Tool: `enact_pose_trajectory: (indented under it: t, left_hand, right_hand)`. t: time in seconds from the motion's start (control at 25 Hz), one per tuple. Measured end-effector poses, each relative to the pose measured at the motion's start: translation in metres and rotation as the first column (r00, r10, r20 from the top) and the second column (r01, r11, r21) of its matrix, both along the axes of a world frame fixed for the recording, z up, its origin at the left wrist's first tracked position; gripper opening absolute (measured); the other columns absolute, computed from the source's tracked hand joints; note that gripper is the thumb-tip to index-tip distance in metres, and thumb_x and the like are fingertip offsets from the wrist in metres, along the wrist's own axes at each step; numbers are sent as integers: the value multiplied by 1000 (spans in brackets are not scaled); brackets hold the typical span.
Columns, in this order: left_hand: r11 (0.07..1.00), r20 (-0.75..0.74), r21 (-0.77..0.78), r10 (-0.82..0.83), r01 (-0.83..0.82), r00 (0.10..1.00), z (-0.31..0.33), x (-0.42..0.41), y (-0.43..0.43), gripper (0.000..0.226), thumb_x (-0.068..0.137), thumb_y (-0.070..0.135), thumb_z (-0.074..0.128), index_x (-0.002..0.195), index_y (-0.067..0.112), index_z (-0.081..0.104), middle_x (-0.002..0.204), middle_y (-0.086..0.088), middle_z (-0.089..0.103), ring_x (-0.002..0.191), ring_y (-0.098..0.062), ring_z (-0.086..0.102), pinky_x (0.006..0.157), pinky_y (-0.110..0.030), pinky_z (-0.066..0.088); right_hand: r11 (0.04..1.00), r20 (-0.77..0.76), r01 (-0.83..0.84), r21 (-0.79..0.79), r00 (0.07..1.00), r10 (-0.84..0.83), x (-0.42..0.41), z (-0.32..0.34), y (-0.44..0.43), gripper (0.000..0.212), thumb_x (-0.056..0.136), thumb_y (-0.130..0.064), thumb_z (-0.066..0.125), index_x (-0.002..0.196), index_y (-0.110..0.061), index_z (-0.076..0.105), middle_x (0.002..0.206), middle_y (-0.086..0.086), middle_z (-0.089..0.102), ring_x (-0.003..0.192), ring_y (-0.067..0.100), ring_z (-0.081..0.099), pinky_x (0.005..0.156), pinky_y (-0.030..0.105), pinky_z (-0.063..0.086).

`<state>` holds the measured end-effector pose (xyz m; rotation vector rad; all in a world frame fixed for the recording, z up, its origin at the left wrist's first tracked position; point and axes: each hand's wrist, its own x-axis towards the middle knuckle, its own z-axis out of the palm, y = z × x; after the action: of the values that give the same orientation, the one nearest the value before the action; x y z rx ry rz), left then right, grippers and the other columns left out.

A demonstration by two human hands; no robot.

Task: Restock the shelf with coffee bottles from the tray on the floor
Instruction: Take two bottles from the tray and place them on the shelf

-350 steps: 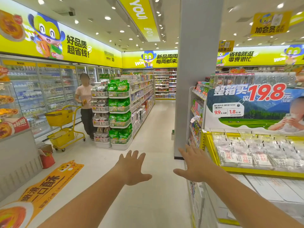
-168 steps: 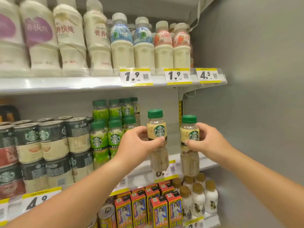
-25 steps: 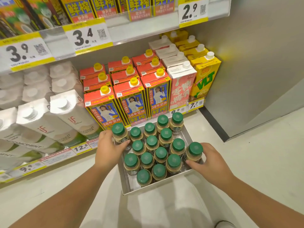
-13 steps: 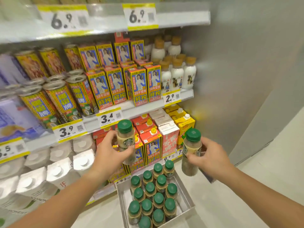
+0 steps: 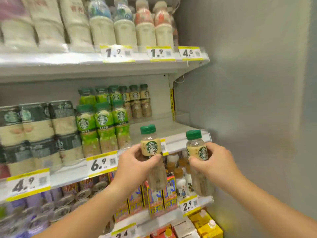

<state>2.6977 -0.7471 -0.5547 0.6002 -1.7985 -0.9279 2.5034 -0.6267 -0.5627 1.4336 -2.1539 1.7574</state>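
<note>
My left hand point(image 5: 135, 166) grips a green-capped coffee bottle point(image 5: 151, 148) with a cream label, held upright in front of the middle shelf point(image 5: 185, 134). My right hand point(image 5: 212, 162) grips a second, like bottle point(image 5: 197, 152) just right of it, near the shelf's right end. Both bottles sit at the height of the shelf's front edge, before its bare right part. Three matching coffee bottles point(image 5: 137, 102) stand at the back of that shelf. The tray on the floor is out of view.
Green-labelled bottles point(image 5: 103, 124) and stacked dark cans point(image 5: 42, 131) fill the shelf's left. White drink bottles point(image 5: 127, 28) stand on the shelf above. Cartons point(image 5: 159, 196) and small bottles point(image 5: 178, 176) sit on the shelf below. A grey wall point(image 5: 248, 100) closes the right side.
Both hands have lifted a bottle each from the tray on the floor up to the middle shelf. My view has risen, and the tray has dropped out of sight.
</note>
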Motion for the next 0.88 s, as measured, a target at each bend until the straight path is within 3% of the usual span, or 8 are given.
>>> enact_pose_trajectory:
  t: [0.08, 0.16, 0.24, 0.36, 0.48, 0.64, 0.76, 0.88]
  left_hand:
    - [999, -46, -2, 41, -41, 998, 41, -23, -12, 18, 78, 14, 79, 95, 17, 75, 88, 5, 78, 81, -8, 72, 71, -29, 58]
    - [996, -41, -10, 84, -85, 996, 75, -44, -22, 21, 77, 23, 80, 97, 20, 75, 88, 7, 78, 83, -10, 73, 74, -33, 60]
    - [991, -42, -33, 129, -130, 991, 101, -66, -35, 22, 75, 27, 81, 96, 22, 75, 88, 9, 77, 84, -7, 73, 76, -31, 60]
    - [977, -29, -40, 209, -210, 978, 129, -93, -58, 20, 73, 28, 80, 91, 25, 74, 84, 10, 76, 83, -7, 71, 73, -26, 58]
    - [964, 18, -20, 264, -263, 964, 145, -113, -86, 20, 73, 29, 79, 92, 27, 71, 85, 10, 74, 84, -8, 69, 70, -23, 55]
    - [957, 63, -27, 289, -288, 955, 160, -135, -127, 14, 77, 23, 77, 89, 25, 69, 86, 6, 73, 81, -10, 68, 64, -22, 53]
    - [967, 37, -23, 255, -254, 966, 159, -149, -153, 13, 75, 17, 76, 84, 24, 70, 83, 4, 74, 79, -15, 69, 66, -25, 55]
    - [966, 25, 11, 258, -258, 966, 155, -163, -177, 18, 74, 14, 77, 90, 19, 71, 81, 5, 74, 74, -10, 67, 59, -18, 49]
  right_hand:
    - [1000, -28, -14, -21, 1000, 13, -16, 34, -19, 19, 65, -35, 75, 69, -19, 65, 63, -6, 69, 58, 4, 62, 51, 21, 46]
    - [999, -42, -29, -32, 999, 28, -34, 62, -36, 21, 66, -36, 74, 69, -18, 65, 65, -3, 69, 63, 11, 64, 55, 30, 51]
    - [997, -49, -47, -55, 998, 45, -55, 89, -58, 23, 65, -38, 73, 72, -17, 66, 67, -1, 70, 67, 15, 65, 59, 35, 55]
    - [995, -36, -78, -58, 996, 76, -83, 120, -90, 23, 67, -38, 73, 73, -17, 66, 69, -1, 69, 65, 15, 64, 52, 31, 51]
    - [995, -22, -84, -45, 996, 83, -108, 140, -121, 23, 67, -39, 73, 73, -19, 64, 72, -2, 69, 65, 15, 64, 49, 27, 47]
    - [994, 55, -85, -62, 995, 89, -134, 156, -177, 25, 67, -39, 76, 80, -19, 67, 80, 0, 71, 72, 16, 68, 62, 34, 58]
    - [996, 50, -77, -45, 996, 79, -144, 164, -218, 24, 72, -37, 75, 82, -16, 69, 83, 1, 73, 76, 17, 67, 66, 30, 54]
    - [992, 34, -95, -78, 995, 98, -145, 162, -250, 22, 73, -36, 75, 77, -14, 72, 76, -1, 73, 75, 14, 69, 71, 33, 57]
